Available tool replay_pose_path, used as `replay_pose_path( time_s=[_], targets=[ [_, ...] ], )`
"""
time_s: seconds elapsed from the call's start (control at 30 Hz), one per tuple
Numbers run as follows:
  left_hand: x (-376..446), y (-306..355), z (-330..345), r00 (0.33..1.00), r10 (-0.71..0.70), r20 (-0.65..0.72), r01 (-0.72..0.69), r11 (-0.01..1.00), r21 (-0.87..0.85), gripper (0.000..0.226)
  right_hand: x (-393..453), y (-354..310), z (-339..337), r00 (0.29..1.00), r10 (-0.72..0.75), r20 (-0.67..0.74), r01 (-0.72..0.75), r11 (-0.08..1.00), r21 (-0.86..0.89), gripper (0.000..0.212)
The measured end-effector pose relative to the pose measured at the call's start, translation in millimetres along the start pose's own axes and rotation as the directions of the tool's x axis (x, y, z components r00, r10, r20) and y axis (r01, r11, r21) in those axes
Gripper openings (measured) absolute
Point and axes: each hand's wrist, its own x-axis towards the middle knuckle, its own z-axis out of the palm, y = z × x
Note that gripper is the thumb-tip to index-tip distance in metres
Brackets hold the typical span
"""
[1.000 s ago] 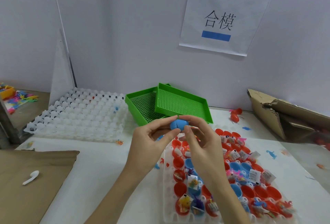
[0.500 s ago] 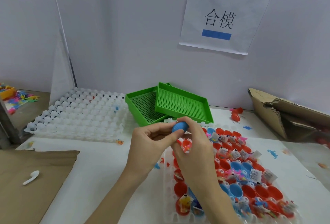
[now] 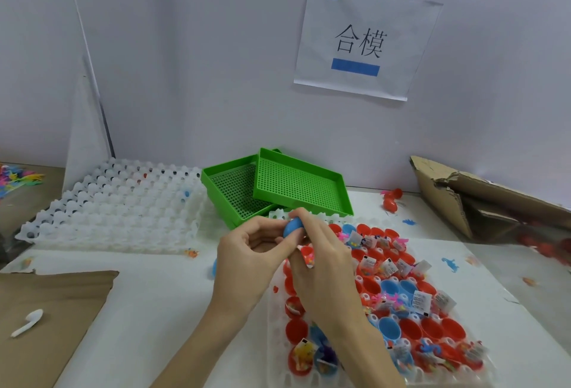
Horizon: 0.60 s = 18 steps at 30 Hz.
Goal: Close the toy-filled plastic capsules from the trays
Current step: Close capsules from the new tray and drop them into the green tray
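Observation:
A blue plastic capsule [image 3: 293, 227] sits between both hands above the near tray's far left corner. My left hand [image 3: 250, 261] pinches it from the left with thumb and fingers. My right hand [image 3: 324, 261] curls over it from the right, fingertips on its top. Below lies a clear tray [image 3: 278, 338] holding several open red and blue capsule halves [image 3: 432, 330] with small toys and white packets in them. Part of the capsule is hidden by my fingers.
Two green mesh trays [image 3: 296, 185] lie stacked behind the hands. A stack of clear empty trays [image 3: 117, 205] stands at the left. Torn cardboard box [image 3: 482, 202] at right, brown cardboard [image 3: 52, 313] with a white spoon [image 3: 29, 322] at near left. Red capsules [image 3: 391, 199] lie by the wall.
Both hands have lowered slightly toward the tray with the blue capsule. My right hand has turned over the capsule's top, covering more of it.

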Motion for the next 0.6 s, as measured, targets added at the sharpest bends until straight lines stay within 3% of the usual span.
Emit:
replay_pose_path(
  time_s=[0.1,0.2,0.3,0.43,0.6],
  targets=[
    [4,0,-3,0.995,-0.101,0.017,0.102,0.991,-0.082,0.026,3,-1,-1,0.999,0.035,0.002,-0.036,0.999,0.041,0.056],
    [9,3,-8,0.948,-0.241,0.206,0.294,0.914,-0.281,0.037,5,-1,-2,0.998,0.021,-0.064,-0.011,0.989,0.145,0.053],
    [11,6,-10,0.895,-0.291,0.339,0.410,0.835,-0.366,0.037,7,-1,-5,0.997,-0.006,-0.077,0.023,0.974,0.224,0.045],
    [11,4,-8,0.884,-0.327,0.334,0.433,0.842,-0.321,0.036,6,6,-8,1.000,-0.002,-0.007,0.003,0.986,0.168,0.043],
    [8,0,-6,0.917,-0.258,0.305,0.329,0.921,-0.210,0.037,4,11,-6,0.999,-0.009,0.052,0.004,0.994,0.108,0.038]
  ],
)
